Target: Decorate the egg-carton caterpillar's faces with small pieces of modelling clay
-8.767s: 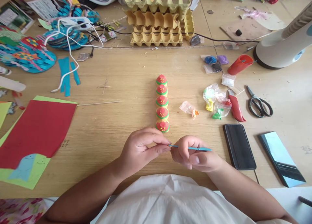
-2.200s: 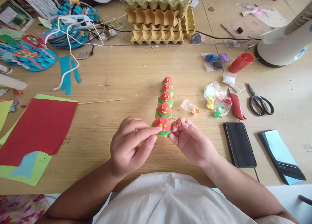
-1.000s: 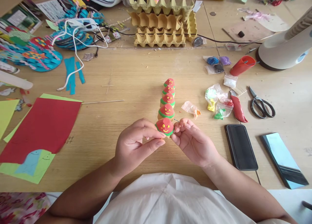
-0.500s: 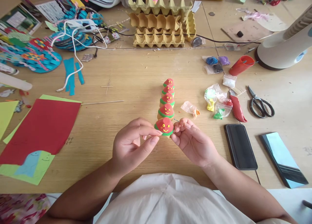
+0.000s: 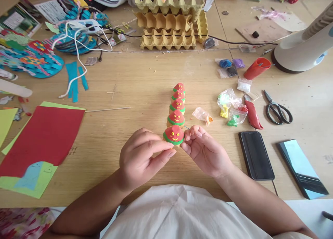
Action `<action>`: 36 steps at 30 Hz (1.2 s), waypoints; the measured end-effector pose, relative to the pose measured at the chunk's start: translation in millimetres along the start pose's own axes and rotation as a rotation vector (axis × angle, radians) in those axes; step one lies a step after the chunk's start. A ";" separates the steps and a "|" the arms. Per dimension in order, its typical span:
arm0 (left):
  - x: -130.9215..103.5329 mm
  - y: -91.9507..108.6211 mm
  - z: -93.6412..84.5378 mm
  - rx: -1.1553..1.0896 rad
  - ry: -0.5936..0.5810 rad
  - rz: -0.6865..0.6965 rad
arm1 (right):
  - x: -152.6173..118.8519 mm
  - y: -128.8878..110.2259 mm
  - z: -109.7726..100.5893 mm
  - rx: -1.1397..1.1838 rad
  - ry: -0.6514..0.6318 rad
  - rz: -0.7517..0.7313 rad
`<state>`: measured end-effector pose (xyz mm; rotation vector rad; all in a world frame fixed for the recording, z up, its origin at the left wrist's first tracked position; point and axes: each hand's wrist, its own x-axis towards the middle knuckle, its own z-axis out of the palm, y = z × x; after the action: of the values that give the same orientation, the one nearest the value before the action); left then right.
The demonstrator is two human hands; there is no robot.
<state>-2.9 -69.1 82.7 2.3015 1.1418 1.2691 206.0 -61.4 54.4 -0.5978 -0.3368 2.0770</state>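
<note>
A row of several egg-carton cups with red clay tops, green clay bands and yellow smiling faces, a caterpillar (image 5: 176, 118), runs away from me on the table. At the left of its front cup is my left hand (image 5: 142, 159), thumb and forefinger closed on a tiny orange clay bit (image 5: 171, 148). My right hand (image 5: 206, 150) is at the cup's other side, fingers curled, their tips close against it. A thin dark stick (image 5: 186, 128) pokes out from these fingers; most of it is hidden. An orange clay packet (image 5: 203, 116) lies just beyond.
To the right are clay bags (image 5: 230, 107), a red-handled knife (image 5: 252, 113), scissors (image 5: 278, 109), a red cup (image 5: 257, 68) and two phones (image 5: 256, 156). Red paper (image 5: 44, 138) and a thin skewer (image 5: 108, 109) lie left. Egg cartons (image 5: 169, 22) stand at the back, crossed by a black cable.
My left thumb and forefinger have shifted slightly right and down below the front cup's edge, and the orange bit now shows between them. The right hand is nearly unchanged.
</note>
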 end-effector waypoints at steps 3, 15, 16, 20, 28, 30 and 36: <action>2.0 1.5 -1.1 0.173 -0.008 0.103 | 0.8 1.3 0.9 -0.012 0.006 0.000; 3.0 1.3 3.2 0.297 -0.040 0.044 | 4.1 10.8 0.4 -0.116 -0.004 -0.027; 2.7 1.0 3.7 0.303 -0.039 0.039 | 4.4 11.8 0.3 -0.120 0.000 -0.025; 1.7 0.3 5.1 0.349 -0.032 0.047 | 5.3 15.1 -1.1 -0.143 0.014 -0.021; 0.5 -1.5 7.9 0.382 -0.040 0.044 | 5.4 16.5 -1.7 -0.175 0.022 -0.023; 0.2 -2.1 8.4 0.382 -0.042 0.040 | 5.2 16.4 -1.4 -0.178 0.023 -0.024; 0.2 -3.0 9.0 0.338 -0.037 -0.001 | 4.5 16.6 0.0 -0.176 0.028 -0.034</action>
<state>2.9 -65.8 75.9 2.5457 1.4379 1.0970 192.2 -66.6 45.6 -0.7199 -0.5140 2.0172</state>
